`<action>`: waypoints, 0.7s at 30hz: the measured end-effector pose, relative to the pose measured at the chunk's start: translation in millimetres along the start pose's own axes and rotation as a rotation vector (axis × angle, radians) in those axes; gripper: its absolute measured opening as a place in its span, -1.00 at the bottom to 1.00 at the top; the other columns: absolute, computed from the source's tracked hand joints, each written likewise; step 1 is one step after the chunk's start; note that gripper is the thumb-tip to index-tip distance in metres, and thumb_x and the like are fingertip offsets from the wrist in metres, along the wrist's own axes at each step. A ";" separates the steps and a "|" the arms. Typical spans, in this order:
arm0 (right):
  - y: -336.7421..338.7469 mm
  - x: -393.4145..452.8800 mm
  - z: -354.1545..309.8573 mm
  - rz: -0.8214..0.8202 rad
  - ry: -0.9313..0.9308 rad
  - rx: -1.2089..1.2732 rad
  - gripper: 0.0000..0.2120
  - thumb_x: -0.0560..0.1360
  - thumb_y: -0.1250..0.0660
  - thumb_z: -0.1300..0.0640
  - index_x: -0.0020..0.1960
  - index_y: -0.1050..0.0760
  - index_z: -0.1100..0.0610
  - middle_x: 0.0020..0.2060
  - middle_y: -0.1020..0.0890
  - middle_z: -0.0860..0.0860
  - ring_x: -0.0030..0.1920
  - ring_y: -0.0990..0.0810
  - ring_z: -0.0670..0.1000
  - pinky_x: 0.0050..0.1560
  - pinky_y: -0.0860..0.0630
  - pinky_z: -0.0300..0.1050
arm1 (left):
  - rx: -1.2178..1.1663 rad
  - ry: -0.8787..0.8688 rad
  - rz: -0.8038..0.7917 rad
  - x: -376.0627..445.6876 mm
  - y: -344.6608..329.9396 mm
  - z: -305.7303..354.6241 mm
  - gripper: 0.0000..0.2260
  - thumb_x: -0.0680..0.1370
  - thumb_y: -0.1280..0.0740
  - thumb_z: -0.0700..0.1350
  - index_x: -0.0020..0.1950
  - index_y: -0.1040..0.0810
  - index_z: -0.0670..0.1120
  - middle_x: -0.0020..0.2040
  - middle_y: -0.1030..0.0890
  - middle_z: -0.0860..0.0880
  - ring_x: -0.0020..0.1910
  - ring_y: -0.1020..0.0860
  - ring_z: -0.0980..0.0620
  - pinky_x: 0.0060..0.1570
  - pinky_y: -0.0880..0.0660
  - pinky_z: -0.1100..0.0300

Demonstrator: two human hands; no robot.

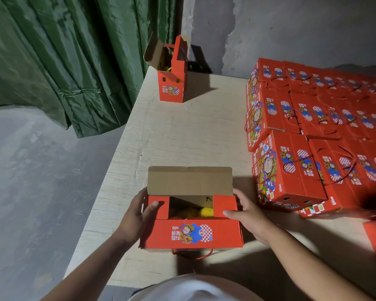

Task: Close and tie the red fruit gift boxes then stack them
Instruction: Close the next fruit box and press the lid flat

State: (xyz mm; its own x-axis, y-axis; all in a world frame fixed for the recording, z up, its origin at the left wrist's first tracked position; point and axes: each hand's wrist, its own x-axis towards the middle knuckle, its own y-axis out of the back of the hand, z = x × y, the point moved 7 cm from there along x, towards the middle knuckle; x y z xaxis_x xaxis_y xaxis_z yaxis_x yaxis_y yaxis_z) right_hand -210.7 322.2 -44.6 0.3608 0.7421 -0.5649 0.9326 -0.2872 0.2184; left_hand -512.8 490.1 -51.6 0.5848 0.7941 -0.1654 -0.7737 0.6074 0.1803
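Green curtain [63,61] beside pale wooden table [182,137]

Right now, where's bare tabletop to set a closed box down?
Bare table lies between the open box in both hands and the far open box, bordered right by the stacked boxes. The right side is crowded.

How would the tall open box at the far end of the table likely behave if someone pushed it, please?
The tall box stands on its narrow end, so it would probably tip rather than slide. Its raised flaps look like thin cardboard, likely floppy. Contents are barely visible, so weight is uncertain.
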 end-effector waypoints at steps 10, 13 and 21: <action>3.1 -7.2 3.3 0.109 0.075 0.072 -0.48 0.46 -0.58 0.24 0.36 -0.51 0.06 0.22 -0.68 0.07 0.17 -0.70 0.06 0.15 -0.67 0.08 | 0.181 -0.065 0.235 -7.0 11.9 -1.8 -0.56 0.53 -0.38 0.32 0.36 -0.48 0.21 0.28 -0.53 0.21 0.31 -0.52 0.17 0.12 -0.54 0.10; 0.4 -16.1 -5.7 0.109 0.138 0.150 -0.48 0.47 -0.54 0.34 0.34 -0.57 -0.02 0.20 -0.69 0.06 0.10 -0.72 -0.01 -0.02 -0.70 -0.01 | 0.269 -0.117 0.282 -10.4 14.7 1.8 -0.57 0.54 -0.40 0.29 0.35 -0.47 0.17 0.31 -0.51 0.20 0.33 -0.52 0.15 0.19 -0.56 0.03; -1.4 -36.0 -11.7 0.114 0.267 0.061 -0.39 0.50 -0.52 0.34 0.45 -0.52 -0.06 0.38 -0.58 -0.07 0.39 -0.55 -0.05 0.42 -0.51 0.16 | 0.440 -0.276 0.210 -28.4 10.3 19.1 -0.62 0.60 -0.39 0.08 0.42 -0.49 0.14 0.47 -0.47 0.14 0.47 -0.44 0.14 0.39 -0.47 -0.02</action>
State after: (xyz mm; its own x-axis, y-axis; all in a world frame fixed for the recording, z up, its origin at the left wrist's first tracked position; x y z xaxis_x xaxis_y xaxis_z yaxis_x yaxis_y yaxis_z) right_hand -225.0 303.0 -15.3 0.4581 0.8337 -0.3082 0.8872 -0.4078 0.2158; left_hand -532.7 474.2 -26.6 0.5170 0.8396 0.1668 -0.7403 0.3407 0.5796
